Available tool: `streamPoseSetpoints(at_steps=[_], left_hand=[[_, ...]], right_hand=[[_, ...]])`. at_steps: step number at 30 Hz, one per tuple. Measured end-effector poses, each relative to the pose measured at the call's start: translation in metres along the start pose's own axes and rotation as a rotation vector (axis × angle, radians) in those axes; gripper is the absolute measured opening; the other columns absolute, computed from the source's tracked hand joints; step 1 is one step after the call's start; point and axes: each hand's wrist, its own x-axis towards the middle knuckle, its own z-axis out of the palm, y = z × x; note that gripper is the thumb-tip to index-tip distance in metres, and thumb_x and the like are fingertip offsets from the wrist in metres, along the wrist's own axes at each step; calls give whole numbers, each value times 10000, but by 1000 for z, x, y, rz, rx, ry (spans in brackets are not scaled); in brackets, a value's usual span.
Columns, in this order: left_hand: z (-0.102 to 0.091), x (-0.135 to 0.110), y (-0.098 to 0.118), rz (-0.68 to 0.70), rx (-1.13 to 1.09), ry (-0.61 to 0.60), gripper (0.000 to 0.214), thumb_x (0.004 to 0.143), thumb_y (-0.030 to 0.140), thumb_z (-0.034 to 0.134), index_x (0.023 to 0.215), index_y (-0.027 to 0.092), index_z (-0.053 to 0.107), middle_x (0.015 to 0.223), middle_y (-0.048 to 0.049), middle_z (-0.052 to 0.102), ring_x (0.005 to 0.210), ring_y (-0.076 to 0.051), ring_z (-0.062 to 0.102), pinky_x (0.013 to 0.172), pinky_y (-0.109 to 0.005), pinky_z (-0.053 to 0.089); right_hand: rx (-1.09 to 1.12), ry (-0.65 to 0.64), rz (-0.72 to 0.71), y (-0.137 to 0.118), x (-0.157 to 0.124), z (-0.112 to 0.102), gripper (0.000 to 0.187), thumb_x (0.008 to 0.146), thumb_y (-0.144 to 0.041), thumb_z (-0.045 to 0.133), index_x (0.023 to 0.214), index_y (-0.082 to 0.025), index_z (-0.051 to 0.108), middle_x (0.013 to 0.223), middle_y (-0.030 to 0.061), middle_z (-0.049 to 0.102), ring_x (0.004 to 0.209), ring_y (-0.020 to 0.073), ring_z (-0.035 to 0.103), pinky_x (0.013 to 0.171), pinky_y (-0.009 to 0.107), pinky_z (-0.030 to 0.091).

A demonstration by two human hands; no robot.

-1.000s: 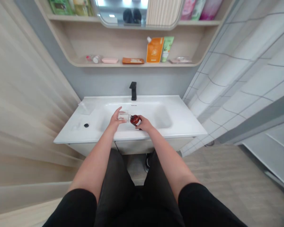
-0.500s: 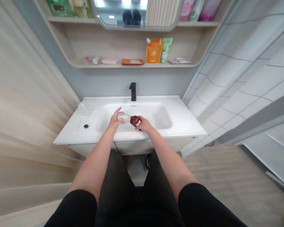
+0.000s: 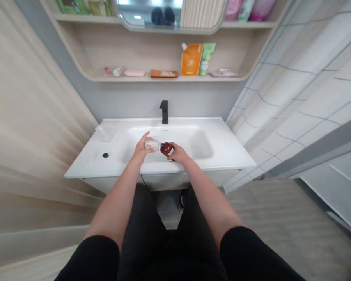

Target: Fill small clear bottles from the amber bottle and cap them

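Observation:
My left hand [image 3: 142, 147] is closed around a clear, see-through bottle [image 3: 152, 144], held on its side over the white sink basin [image 3: 200, 144]. In my right hand [image 3: 178, 152] is a brown bottle [image 3: 165, 148] with a white label, tilted so its neck points left at the clear bottle's mouth. The two mouths meet or almost meet; whether they touch, I cannot tell. Any liquid passing between them is too small to make out.
A black faucet [image 3: 164, 112] stands behind the basin. On the counter's left lie a small black round piece [image 3: 105, 155] and a clear item [image 3: 105, 134]. The shelf above holds an orange pouch [image 3: 191, 59], a green tube [image 3: 206, 58] and an orange packet [image 3: 164, 73].
Both hands and bottles keep nearly the same place and tilt. The camera view has shifted slightly.

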Motion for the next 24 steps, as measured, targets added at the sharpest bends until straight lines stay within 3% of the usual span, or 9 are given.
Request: streamPoseSetpoints(at_steps=[24], left_hand=[[0, 0, 1, -16, -6, 16, 1118, 486, 207, 985, 1543, 290, 632, 1173, -46, 704, 997, -234, 689, 843, -336, 561]], right_hand=[[-15, -1, -40, 0, 0, 0, 802, 560, -143, 877, 1334, -241, 692, 1185, 14, 792, 1044, 272, 731, 980, 386, 568]])
